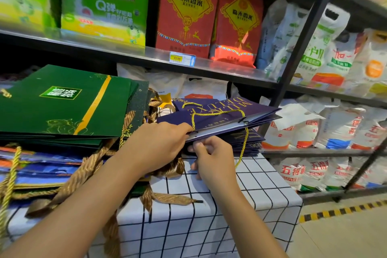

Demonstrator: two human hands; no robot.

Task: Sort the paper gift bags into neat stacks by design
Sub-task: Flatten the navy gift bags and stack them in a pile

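A table covered with a white cloth (209, 216) printed with a black grid fills the lower middle of the view. On its left side lies a tall pile of flat paper gift bags: dark green bags (62, 107) on top, blue and orange bags (37, 165) beneath them, seemingly resting on the cloth, though the pile's bottom is hard to see. Brown woven ribbon handles (167, 197) spill from the pile onto the cloth. Toward the back right sits a lower stack of navy bags (249, 144) with gold cord handles.
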